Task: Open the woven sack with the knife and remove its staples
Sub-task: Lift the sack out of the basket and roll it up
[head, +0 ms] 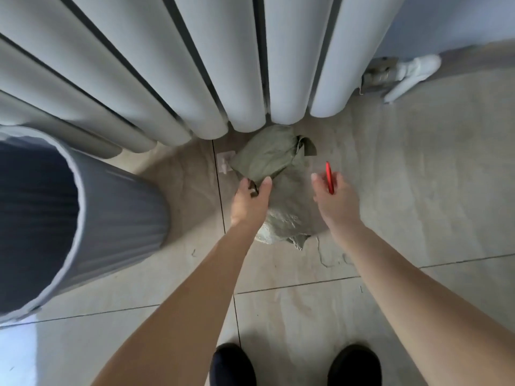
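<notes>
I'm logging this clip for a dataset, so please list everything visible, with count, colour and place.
woven sack: one, grey-green, on the floor below the radiator, top bunched
knife: one, red, in the right hand; blade not visible
radiator: one, white columns, top of view
bin: one, grey, ribbed, on the left
pipe fitting: one, white, upper right by the wall
floor: beige tiles
shoes: two, black, bottom edge
left hand: one, pinches the sack's top fold
right hand: one, grips the knife, right of the sack
</notes>
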